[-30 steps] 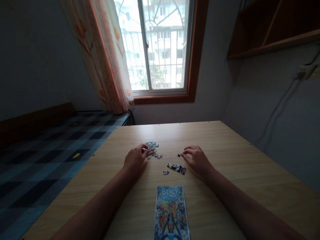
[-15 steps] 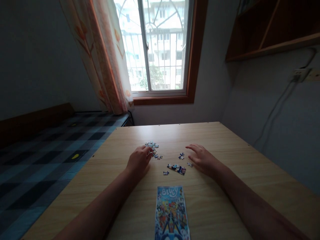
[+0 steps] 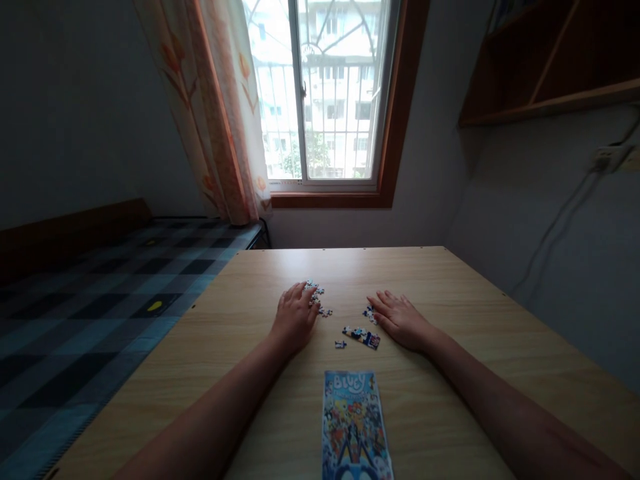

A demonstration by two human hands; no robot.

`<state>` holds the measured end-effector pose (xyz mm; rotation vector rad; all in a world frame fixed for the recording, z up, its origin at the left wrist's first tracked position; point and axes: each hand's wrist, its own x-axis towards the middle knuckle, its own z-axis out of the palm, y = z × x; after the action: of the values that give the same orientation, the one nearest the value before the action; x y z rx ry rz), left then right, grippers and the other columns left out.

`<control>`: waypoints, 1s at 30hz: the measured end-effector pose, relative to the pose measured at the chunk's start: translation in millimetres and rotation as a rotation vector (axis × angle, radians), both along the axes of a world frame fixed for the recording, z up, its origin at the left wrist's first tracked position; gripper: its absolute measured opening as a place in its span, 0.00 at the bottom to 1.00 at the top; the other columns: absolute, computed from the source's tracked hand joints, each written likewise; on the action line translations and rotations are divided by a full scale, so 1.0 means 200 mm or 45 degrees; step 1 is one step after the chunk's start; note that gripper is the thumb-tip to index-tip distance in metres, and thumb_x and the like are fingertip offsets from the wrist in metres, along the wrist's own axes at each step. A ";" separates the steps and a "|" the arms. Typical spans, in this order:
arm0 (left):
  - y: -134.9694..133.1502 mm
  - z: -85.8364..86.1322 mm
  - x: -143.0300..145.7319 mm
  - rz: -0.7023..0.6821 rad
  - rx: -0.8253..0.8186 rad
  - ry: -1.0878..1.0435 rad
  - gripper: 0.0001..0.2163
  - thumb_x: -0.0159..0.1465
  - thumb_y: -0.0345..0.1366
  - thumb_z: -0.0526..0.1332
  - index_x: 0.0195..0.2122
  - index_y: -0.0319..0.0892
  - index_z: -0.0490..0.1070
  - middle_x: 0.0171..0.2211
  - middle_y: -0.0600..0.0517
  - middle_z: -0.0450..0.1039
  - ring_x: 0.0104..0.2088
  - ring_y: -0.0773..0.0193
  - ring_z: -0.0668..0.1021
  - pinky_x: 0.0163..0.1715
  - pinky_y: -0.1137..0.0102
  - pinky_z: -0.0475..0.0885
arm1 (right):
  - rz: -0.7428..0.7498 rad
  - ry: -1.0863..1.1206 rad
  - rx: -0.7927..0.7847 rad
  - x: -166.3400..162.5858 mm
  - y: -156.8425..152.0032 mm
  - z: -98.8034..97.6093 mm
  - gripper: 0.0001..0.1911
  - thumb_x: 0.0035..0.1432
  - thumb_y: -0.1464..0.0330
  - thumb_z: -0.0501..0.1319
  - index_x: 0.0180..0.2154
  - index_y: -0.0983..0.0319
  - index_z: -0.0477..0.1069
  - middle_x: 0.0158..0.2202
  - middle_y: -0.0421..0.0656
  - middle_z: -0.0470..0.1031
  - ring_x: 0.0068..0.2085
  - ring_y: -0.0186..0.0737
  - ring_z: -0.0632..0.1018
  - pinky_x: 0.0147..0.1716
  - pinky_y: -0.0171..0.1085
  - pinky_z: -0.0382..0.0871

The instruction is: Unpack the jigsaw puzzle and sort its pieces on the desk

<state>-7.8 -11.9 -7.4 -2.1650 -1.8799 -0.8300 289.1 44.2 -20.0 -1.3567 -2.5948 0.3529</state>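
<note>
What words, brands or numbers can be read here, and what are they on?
"BLUEY": across the top of the printed picture sheet.
Smaller line beneath it: too blurred to read.
Marks on the window frame: too small to read.
Puzzle pieces: too small to tell.

- The bare left hand (image 3: 296, 317), fingers extended, partly covers a loose pile of small pale-blue puzzle pieces (image 3: 320, 291) on the light wood-grain tabletop (image 3: 460, 307).
- The bare right hand (image 3: 401, 321), fingers extended, partly covers a small blue-and-white puzzle cluster (image 3: 369, 313).
- Between the forearms lies a slanted, dark multicoloured puzzle strip (image 3: 362, 337), one loose blue-and-white piece (image 3: 341, 345) near its left end.
- Nearer the viewer lies a colourful rectangular sheet (image 3: 355, 427) lettered "BLUEY".
</note>
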 end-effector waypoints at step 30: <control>-0.13 0.15 0.12 -0.695 -0.131 -0.002 0.09 0.65 0.41 0.61 0.36 0.47 0.79 0.37 0.49 0.77 0.40 0.58 0.77 0.45 0.63 0.72 | 0.331 0.357 -0.053 -0.02 -0.03 0.05 0.27 0.64 0.51 0.56 0.60 0.53 0.69 0.65 0.48 0.64 0.68 0.56 0.60 0.65 0.60 0.50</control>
<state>15.4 -37.5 21.8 -2.7936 -1.3612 -0.8245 285.0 39.0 -10.9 -0.9040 -2.5357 0.5926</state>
